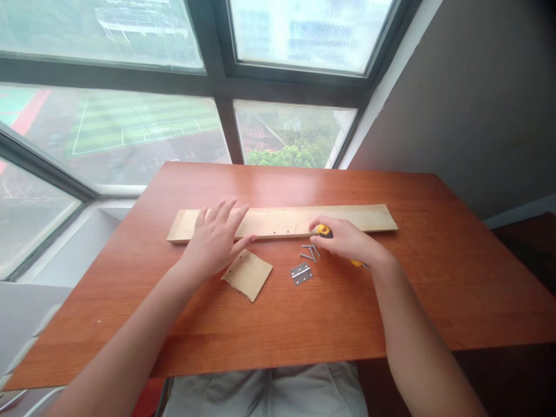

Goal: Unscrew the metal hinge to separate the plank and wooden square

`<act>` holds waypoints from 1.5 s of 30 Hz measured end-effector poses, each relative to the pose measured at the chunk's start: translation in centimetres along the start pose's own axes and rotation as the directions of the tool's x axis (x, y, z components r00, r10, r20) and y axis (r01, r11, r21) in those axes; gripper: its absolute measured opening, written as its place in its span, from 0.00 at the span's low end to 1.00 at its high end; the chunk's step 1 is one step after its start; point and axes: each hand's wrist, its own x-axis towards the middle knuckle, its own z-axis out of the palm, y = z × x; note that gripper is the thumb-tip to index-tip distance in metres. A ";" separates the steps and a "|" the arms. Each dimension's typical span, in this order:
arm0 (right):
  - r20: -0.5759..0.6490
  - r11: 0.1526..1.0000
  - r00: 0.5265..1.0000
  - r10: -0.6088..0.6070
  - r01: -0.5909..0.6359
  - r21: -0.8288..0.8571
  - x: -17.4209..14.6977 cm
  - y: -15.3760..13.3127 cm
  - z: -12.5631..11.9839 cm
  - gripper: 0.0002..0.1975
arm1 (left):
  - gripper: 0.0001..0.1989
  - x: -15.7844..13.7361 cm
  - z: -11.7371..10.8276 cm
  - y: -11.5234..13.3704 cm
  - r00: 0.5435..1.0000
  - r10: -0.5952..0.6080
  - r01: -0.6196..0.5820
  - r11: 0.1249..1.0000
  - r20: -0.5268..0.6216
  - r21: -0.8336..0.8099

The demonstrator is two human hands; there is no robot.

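A long pale wooden board point(304, 218) lies across the table, with two small dark holes near its front edge. Over its left part is my left hand point(216, 237), fingers spread, holding nothing; whether it presses on the wood I cannot tell. My right hand point(347, 238) is closed around a screwdriver point(325, 231) with a yellow and black handle, its metal shaft showing past the heel of the hand. Several screws point(310, 252) lie loose just left of that hand. Nearer me are a metal hinge point(301, 273) and a small square wooden piece point(249, 275) with holes and a rough edge.
The reddish-brown wooden table point(304, 330) has its front edge close to my lap. Large windows with a dark frame point(286, 84) rise behind it. A grey wall point(469, 104) stands at the right, and a white ledge point(78, 243) runs along the left.
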 end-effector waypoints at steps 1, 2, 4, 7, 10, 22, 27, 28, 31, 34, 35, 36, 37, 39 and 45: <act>-0.013 1.000 1.000 -0.002 0.002 0.012 0.1 -0.1 0.1 0.10 | 0.33 0.4 0.3 0.1 0.999 0.007 -0.007 1.000 0.035 0.007; -0.031 1.000 1.000 -0.003 0.004 0.027 0.1 -0.1 0.1 0.10 | 0.34 0.8 0.6 0.1 0.997 0.023 -0.024 1.000 0.076 0.010; -0.073 0.997 0.997 0.001 0.004 0.072 0.1 -0.2 0.1 0.11 | 0.35 1.1 1.1 -0.1 0.993 0.032 -0.033 0.999 0.117 0.009; -0.117 0.982 0.993 0.006 0.016 0.186 0.0 -0.4 -0.3 0.17 | 0.34 1.2 1.4 -1.0 0.994 0.016 -0.017 1.000 0.110 0.006; -0.181 0.941 0.983 -0.018 0.078 0.329 -0.5 -0.7 -1.1 0.23 | 0.35 1.1 1.3 -2.9 0.994 -0.034 0.033 0.999 0.108 0.019; -0.555 0.751 0.831 0.041 0.341 0.565 -0.5 0.0 -2.4 0.13 | 0.35 1.2 0.1 -9.4 0.959 -0.247 0.237 0.968 0.137 0.086; -0.586 0.696 0.793 0.166 0.327 0.639 0.7 0.8 -1.9 0.11 | 0.35 0.2 -1.0 -9.7 0.963 -0.244 0.235 0.968 0.114 0.091; -0.572 0.676 0.796 0.197 0.312 0.667 1.0 1.0 -1.7 0.11 | 0.36 0.0 -1.1 -9.8 0.960 -0.257 0.249 0.965 0.109 0.087; -0.476 0.605 0.842 0.255 0.246 0.757 1.8 1.5 -1.1 0.13 | 0.36 -0.3 -1.3 -9.8 0.952 -0.298 0.293 0.953 0.066 0.072; -0.343 0.539 0.909 0.235 0.172 0.824 2.1 1.5 -0.4 0.14 | 0.36 -0.2 -1.4 -8.5 0.951 -0.307 0.310 0.949 -0.043 0.064; -0.296 0.523 0.931 0.215 0.146 0.839 2.1 1.4 -0.2 0.14 | 0.35 -0.2 -1.5 -7.6 0.954 -0.293 0.297 0.952 -0.067 0.067; -0.249 0.511 0.949 0.191 0.121 0.851 2.1 1.2 0.0 0.14 | 0.32 -0.3 -1.6 -6.4 0.956 -0.276 0.283 0.956 -0.096 0.073; -0.204 0.503 0.965 0.164 0.096 0.859 2.1 1.0 0.3 0.14 | 0.29 -0.5 -1.7 -4.8 0.967 -0.239 0.246 0.966 -0.092 0.079; -0.126 0.491 0.985 0.120 0.052 0.870 2.1 0.7 0.8 0.15 | 0.25 -1.3 -1.7 -1.0 0.989 -0.142 0.145 0.987 -0.052 0.065; 0.009 0.443 0.999 0.052 -0.031 0.896 2.2 0.2 1.9 0.19 | 0.19 -5.9 -0.3 9.0 0.997 0.073 -0.074 0.996 -0.025 -0.047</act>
